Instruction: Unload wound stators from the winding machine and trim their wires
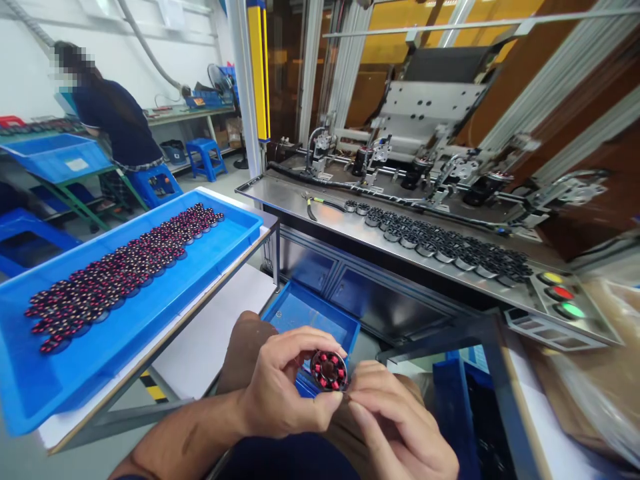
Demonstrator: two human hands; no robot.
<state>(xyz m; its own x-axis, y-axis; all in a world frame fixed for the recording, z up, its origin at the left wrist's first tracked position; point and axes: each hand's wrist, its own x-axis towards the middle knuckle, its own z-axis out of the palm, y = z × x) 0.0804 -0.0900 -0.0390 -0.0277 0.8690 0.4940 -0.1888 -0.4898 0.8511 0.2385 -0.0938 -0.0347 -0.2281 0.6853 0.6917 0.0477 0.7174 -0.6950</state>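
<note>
A round motor stator with a dark ring and several red coil parts inside is tilted toward me, low in the middle of the head view. My left hand is closed on its rim, thumb below and forefinger above. Beside its lower right edge, my right hand has thumb and fingertips pinched together. Whatever lies between those tips, possibly a thin wire end, is too small to make out. Both hands are above my lap.
Rows of similar red-and-black stators lie in a blue tray at left. Black stators and pliers rest on the machine's metal ledge. Push buttons sit at right. A blue bin stands below; a co-worker is at far left.
</note>
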